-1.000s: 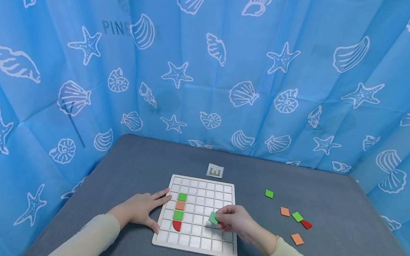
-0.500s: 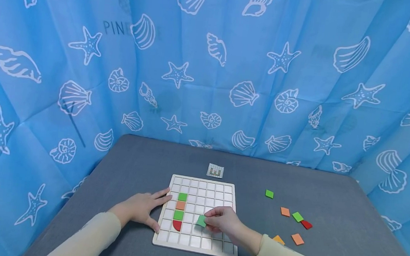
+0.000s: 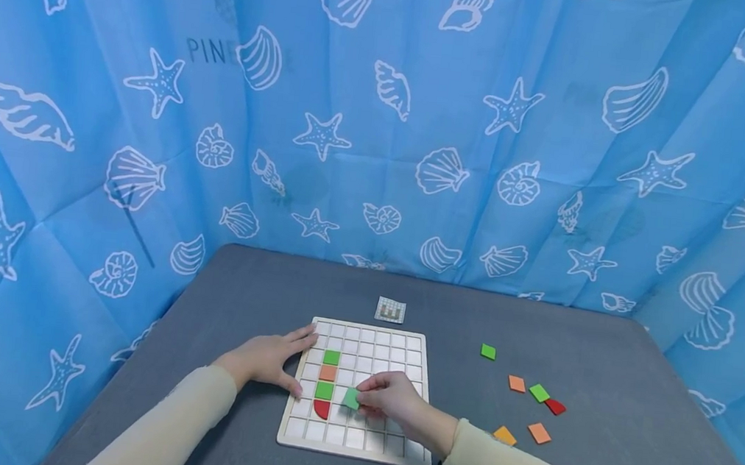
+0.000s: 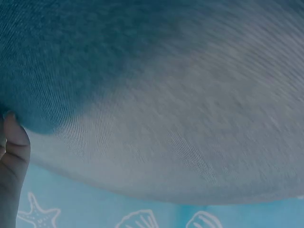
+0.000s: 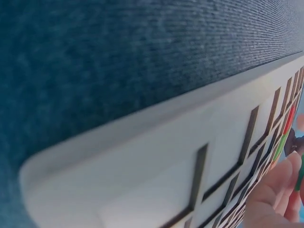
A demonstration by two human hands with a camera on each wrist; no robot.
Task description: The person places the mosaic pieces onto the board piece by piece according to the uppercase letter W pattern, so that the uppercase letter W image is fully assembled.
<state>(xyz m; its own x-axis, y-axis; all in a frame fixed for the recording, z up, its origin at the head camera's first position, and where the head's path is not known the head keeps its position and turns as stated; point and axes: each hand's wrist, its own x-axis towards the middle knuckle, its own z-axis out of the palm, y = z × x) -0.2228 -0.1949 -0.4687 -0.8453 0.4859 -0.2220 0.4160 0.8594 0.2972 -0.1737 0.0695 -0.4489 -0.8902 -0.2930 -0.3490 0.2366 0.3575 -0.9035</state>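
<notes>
A white gridded board (image 3: 353, 453) lies on the table. My left hand (image 3: 267, 360) rests along its left edge, fingers spread, thumb lower on the rim; in the left wrist view only a bit of that hand (image 4: 15, 156) shows. My right hand (image 3: 395, 403) pinches a green square tile (image 3: 350, 398) over the board's lower middle, tilted close above the cells. The right wrist view shows the fingers (image 5: 275, 190) and part of the tile. Left of it runs a column: green tile (image 3: 331, 357), orange tile (image 3: 328, 373), another green tile (image 3: 324, 390) and red quarter-round tile (image 3: 321, 410).
A small pattern card (image 3: 391, 310) lies beyond the board. Loose tiles are scattered on the right: green (image 3: 488, 352), orange (image 3: 517, 383), red (image 3: 554, 406) and yellow-orange (image 3: 505, 436), among others. A blue shell-print curtain (image 3: 379, 152) surrounds the grey table (image 3: 262, 282).
My right hand has carried the green tile leftward across the board, uncovering the yellow-orange tile. My left hand has shifted slightly up and right along the board's edge.
</notes>
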